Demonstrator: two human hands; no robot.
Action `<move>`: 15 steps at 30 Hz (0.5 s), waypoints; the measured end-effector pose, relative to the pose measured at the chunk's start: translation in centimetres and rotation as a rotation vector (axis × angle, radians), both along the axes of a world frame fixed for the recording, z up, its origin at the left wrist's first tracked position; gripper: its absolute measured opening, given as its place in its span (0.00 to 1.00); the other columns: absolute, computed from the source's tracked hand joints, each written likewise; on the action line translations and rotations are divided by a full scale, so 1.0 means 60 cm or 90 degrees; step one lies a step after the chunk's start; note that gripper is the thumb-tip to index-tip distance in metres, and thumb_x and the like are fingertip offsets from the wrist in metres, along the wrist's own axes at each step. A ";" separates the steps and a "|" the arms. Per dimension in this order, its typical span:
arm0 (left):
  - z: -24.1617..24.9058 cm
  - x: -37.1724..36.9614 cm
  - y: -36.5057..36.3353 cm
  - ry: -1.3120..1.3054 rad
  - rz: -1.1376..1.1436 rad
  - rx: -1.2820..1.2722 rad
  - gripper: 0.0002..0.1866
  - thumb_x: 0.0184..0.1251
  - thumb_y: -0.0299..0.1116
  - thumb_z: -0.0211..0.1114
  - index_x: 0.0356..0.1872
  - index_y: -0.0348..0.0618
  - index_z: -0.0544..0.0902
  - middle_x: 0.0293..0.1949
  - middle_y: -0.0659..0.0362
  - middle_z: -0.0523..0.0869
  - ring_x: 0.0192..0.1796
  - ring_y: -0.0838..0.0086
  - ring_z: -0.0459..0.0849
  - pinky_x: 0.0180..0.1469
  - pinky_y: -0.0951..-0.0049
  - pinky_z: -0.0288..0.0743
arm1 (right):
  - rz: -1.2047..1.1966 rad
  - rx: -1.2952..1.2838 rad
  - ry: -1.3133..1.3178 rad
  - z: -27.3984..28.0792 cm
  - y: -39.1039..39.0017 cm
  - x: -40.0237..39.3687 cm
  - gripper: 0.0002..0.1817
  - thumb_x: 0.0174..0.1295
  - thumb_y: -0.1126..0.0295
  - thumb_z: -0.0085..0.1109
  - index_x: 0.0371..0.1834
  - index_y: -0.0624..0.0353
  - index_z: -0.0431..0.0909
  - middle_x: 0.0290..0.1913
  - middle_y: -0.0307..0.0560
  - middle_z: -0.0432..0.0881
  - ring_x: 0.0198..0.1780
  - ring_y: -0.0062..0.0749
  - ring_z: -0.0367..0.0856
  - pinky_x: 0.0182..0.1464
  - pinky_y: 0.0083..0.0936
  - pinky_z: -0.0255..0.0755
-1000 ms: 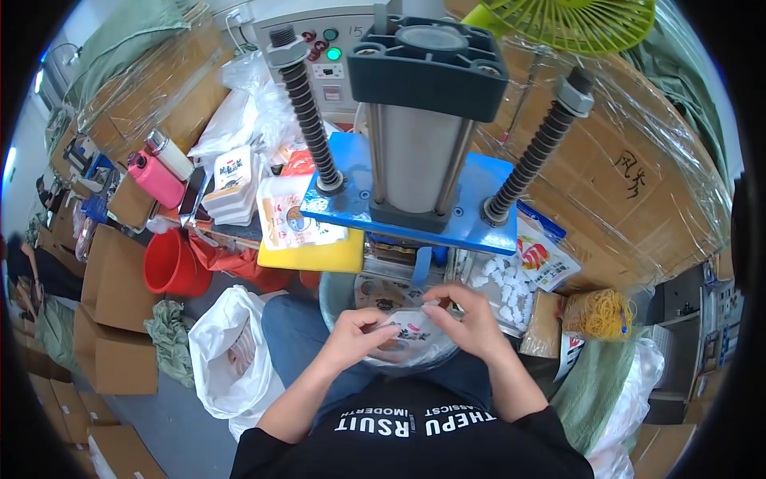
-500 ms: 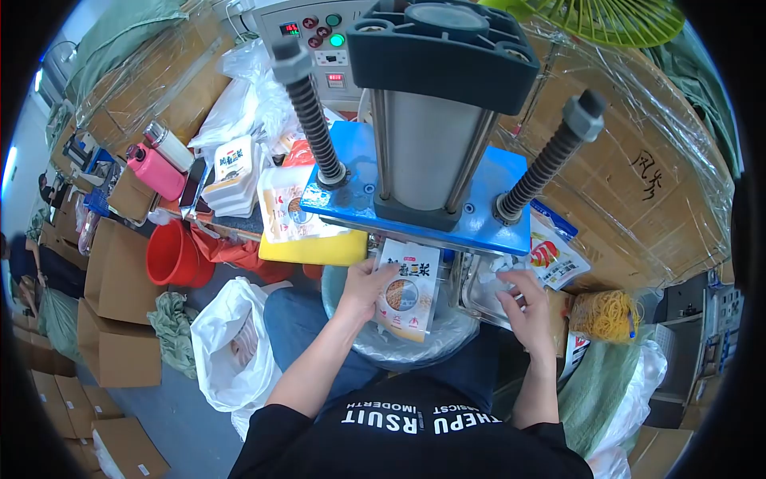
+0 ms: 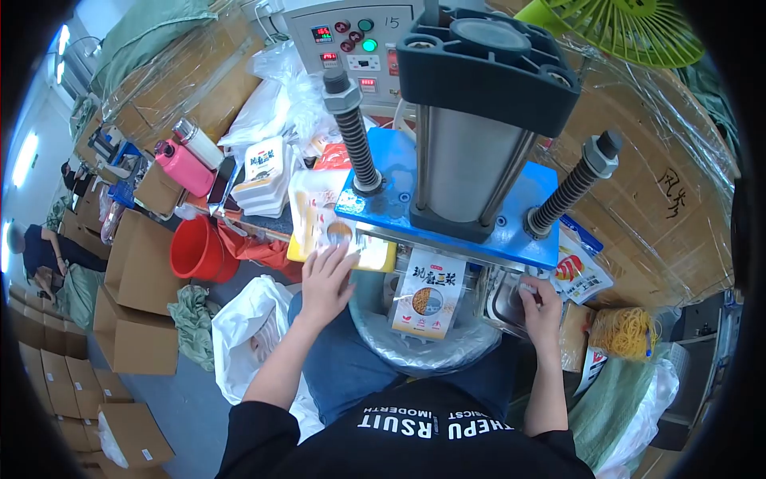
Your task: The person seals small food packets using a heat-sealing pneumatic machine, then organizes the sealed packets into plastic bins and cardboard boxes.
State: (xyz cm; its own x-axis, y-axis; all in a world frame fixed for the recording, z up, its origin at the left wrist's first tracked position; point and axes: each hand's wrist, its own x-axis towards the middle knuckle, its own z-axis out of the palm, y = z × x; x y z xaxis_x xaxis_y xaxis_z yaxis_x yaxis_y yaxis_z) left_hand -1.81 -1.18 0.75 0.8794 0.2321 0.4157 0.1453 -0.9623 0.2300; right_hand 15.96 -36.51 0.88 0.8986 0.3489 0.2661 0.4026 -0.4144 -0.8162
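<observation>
A printed pouch [image 3: 429, 297] with a picture of beans sticks out from under the blue press plate [image 3: 383, 191], no hand on it. My left hand [image 3: 325, 283] is open, fingers stretched over the near edge of more printed pouches [image 3: 315, 199] that lie by a yellow block [image 3: 381, 254]. Beside the press, my right hand [image 3: 542, 310] has its thumb and fingers drawn together above a metal tray [image 3: 504, 307]. Something small and pale shows at its fingertips, too small to name.
A plastic-lined basin [image 3: 415, 359] sits between the legs. To the left are a white sack [image 3: 239, 331], a red bucket [image 3: 199, 247] and cardboard boxes [image 3: 140, 335]. Yellow rubber bands [image 3: 626, 334] lie right. A control box [image 3: 359, 48] stands behind, and another person [image 3: 56, 247] bends far left.
My left hand has let go of the pouch at the press and moved left to the other pouches. My right hand stays by the tray, its fingers closer together. The view has shifted.
</observation>
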 end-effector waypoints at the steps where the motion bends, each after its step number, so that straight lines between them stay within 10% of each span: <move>1: -0.006 -0.004 0.008 -0.035 -0.011 -0.052 0.25 0.46 0.33 0.74 0.50 0.45 0.81 0.60 0.56 0.79 0.61 0.62 0.76 0.65 0.58 0.63 | -0.007 0.001 0.001 -0.001 -0.001 0.000 0.11 0.57 0.80 0.61 0.44 0.65 0.79 0.35 0.45 0.82 0.35 0.26 0.80 0.38 0.21 0.73; 10: 0.024 0.036 -0.037 -0.155 0.094 -0.270 0.07 0.50 0.22 0.66 0.33 0.37 0.84 0.28 0.54 0.80 0.33 0.63 0.78 0.37 0.67 0.71 | 0.069 0.220 0.339 0.044 0.023 -0.057 0.07 0.63 0.79 0.56 0.42 0.64 0.81 0.30 0.39 0.79 0.29 0.19 0.76 0.33 0.17 0.69; 15: 0.073 0.013 -0.142 -0.077 -0.110 -0.415 0.10 0.44 0.20 0.64 0.31 0.37 0.85 0.27 0.56 0.81 0.32 0.65 0.77 0.35 0.69 0.71 | 0.284 -0.022 0.086 0.129 0.055 -0.056 0.07 0.61 0.77 0.60 0.42 0.63 0.82 0.34 0.47 0.82 0.34 0.30 0.80 0.37 0.24 0.72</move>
